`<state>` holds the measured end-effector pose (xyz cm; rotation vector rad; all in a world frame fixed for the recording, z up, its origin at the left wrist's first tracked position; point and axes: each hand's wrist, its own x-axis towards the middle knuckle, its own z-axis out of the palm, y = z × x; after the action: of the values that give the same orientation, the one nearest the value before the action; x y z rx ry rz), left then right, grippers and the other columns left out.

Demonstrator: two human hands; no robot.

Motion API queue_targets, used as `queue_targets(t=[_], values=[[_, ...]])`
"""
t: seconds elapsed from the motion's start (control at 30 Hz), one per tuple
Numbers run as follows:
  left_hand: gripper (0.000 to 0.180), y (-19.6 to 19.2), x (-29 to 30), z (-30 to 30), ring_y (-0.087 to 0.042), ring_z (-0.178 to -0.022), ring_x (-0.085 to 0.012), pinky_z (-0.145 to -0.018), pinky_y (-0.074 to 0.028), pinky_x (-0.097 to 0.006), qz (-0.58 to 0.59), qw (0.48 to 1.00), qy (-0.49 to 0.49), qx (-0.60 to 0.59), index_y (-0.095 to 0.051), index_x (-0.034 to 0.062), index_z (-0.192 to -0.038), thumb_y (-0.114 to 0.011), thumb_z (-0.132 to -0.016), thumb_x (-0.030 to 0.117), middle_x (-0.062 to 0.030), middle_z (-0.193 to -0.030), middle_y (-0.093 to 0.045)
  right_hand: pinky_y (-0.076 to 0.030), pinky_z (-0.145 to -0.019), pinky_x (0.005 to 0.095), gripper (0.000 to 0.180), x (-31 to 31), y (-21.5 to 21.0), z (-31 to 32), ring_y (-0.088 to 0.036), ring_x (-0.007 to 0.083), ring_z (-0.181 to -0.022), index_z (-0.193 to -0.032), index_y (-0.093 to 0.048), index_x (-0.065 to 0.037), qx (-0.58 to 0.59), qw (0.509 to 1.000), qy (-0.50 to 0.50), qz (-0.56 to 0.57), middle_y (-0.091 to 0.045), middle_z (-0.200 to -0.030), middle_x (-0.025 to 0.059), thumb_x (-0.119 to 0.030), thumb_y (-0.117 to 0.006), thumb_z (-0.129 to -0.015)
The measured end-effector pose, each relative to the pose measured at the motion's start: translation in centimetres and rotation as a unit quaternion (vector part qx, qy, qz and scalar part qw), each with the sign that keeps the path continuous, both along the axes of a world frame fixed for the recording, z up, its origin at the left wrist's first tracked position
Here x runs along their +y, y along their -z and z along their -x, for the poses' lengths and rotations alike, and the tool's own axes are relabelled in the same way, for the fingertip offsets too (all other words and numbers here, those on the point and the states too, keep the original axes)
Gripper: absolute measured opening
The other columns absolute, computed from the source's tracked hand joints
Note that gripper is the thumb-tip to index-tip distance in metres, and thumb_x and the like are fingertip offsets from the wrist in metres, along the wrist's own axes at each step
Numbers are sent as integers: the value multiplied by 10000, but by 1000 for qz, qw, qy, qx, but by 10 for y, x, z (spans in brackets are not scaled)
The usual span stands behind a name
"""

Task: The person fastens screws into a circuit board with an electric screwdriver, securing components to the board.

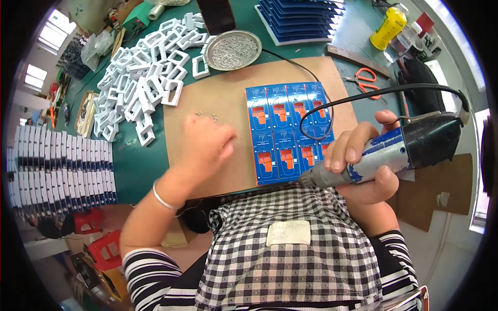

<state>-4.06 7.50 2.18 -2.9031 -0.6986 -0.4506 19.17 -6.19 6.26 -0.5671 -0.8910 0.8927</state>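
My right hand (357, 144) is wrapped round an electric screwdriver (381, 158) with a grey and blue worn body and a black end. Its tip points left, over the near edge of a blue circuit board panel (282, 137) with orange areas. My left hand (206, 145) is closed, fingers curled, above the brown work board (187, 111) left of the panel. Beyond its knuckles lie several small screws (214, 117). Whatever those fingers may hold is hidden.
White plastic frames (150, 80) lie heaped at the far left beside a metal dish of screws (233, 50). Blue boards (298, 20) are stacked at the back. Orange-handled scissors (367, 80) and a yellow bottle (388, 28) stand right. The black cord (373, 95) loops over the panel.
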Motion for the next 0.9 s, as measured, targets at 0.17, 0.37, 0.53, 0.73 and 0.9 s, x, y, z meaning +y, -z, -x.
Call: queue_targets(t=[0.17,0.37,0.53,0.73,0.9], values=[[151,13,-61,-15,-559,-875,-173,-843,-345,-330,342,922,6,-179,-668,143,-788,-685,-670,50,22,-886,-668,-502,-604,339,645,0,7,-8,-560,197,-607,-1303,-318,-90,17,999,3,29,-507,-756,64,-355,-566,-770],[164,22,-77,-25,-494,-1015,-220,-901,-287,-377,266,949,-14,-169,-655,144,-773,-692,-650,43,25,-1057,-623,-503,-608,359,647,-2,10,-6,-568,214,-610,-1285,-324,-88,19,998,5,65,-503,-748,73,-350,-592,-757],[167,11,-74,-33,-492,-1021,-213,-883,-280,-395,239,963,2,-123,-648,151,-771,-700,-646,53,34,-1044,-614,-508,-614,364,655,-4,13,-8,-572,214,-612,-1285,-323,-91,24,997,2,67,-507,-747,71,-353,-603,-754],[178,2,-79,-40,-490,-1046,-212,-863,-276,-412,131,989,16,-66,-652,165,-798,-724,-652,93,49,-1039,-610,-515,-640,373,661,-5,11,-5,-587,220,-644,-1292,-323,-106,6,998,-8,58,-522,-762,71,-343,-638,-761],[102,12,-83,-31,-480,-1090,-196,-894,-270,-425,112,990,2,-86,-669,168,-814,-674,-715,142,50,-1060,-605,-519,-692,391,671,-6,5,1,-609,233,-712,-1309,-315,-122,-21,997,-45,51,-551,-803,77,-316,-703,-797]])
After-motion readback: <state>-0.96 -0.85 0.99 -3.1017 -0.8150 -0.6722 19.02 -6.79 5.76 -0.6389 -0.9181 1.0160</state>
